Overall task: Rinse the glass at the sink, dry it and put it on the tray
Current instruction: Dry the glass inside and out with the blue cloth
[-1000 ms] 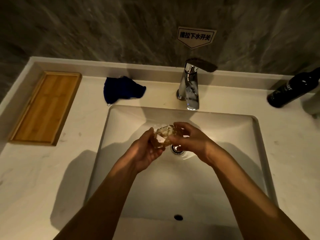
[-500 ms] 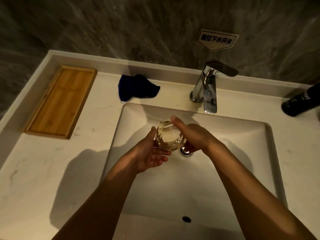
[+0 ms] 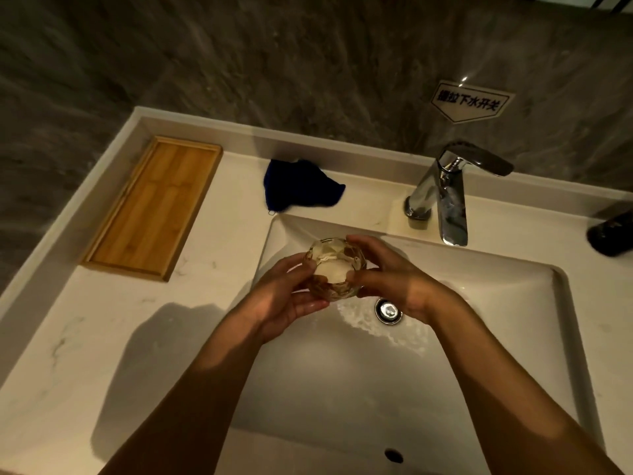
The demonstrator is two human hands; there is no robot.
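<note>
- The glass [image 3: 334, 267] is a short, clear tumbler with cut facets on its wall; it takes a warm amber colour from the dim light, and the facets show pale patches
- It is tilted, with the round opening turned up and toward the camera; its long axis is short, and I cannot tell the exact angle
- The glass is held in the air above the sink [image 3: 534, 303], over the far left part of the basin, a little to the left of the drain [image 3: 388, 311]
- The left hand [image 3: 287, 303] grips the glass from the left side and below, with the fingers curled under it
- The right hand [image 3: 387, 279] grips the glass from the right side, with the thumb on the near wall and the fingers over the far rim
- Wet ripples shine on the basin floor just around the drain
- The faucet [image 3: 445, 197] stands behind the sink, at the far right of it; no stream of water is visible under the spout
- A dark blue cloth [image 3: 301, 186] lies crumpled on the worktop [image 3: 102, 337] just behind the far left corner of the sink
- The wooden tray [image 3: 154, 207] lies on the worktop well to the left of the sink
- A dark bottle [image 3: 613, 234] lies at the right of the sink, cut by the picture edge
</note>
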